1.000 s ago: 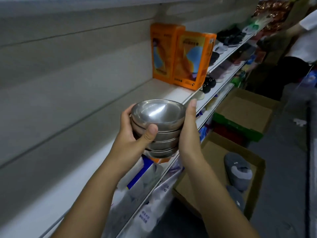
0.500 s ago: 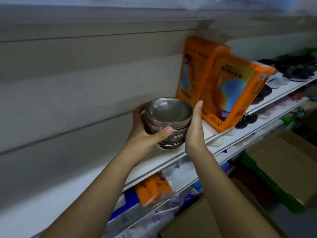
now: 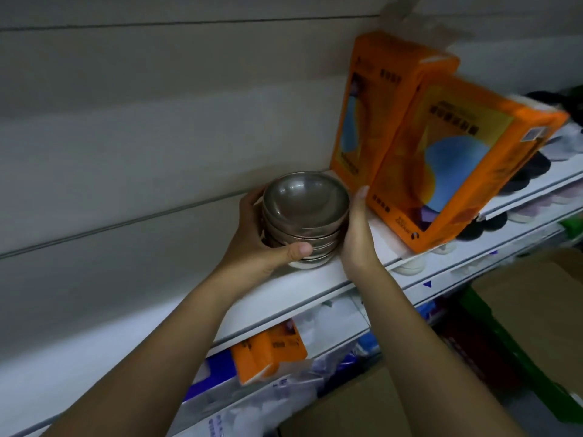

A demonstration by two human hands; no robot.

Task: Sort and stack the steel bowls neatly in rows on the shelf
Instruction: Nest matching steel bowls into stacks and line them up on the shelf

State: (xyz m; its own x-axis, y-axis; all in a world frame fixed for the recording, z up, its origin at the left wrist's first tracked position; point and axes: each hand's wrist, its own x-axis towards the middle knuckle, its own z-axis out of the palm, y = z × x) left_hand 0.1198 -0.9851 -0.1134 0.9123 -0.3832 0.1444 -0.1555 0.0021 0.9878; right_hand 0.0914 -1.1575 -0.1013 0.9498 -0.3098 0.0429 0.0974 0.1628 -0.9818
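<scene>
My left fingers [image 3: 296,249] wrap the bowls [image 3: 306,203], right fingers [image 3: 358,209] press flat; bumping the orange box [image 3: 457,171] could tip them.

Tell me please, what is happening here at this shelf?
A person is placing a stack of steel bowls on the white shelf. The left hand grips the stack's left side, with the thumb across the front. The right hand presses flat against the right side with straight fingers. The stack appears to rest on the shelf, just left of two orange boxes. Neither hand has let go yet.
</scene>
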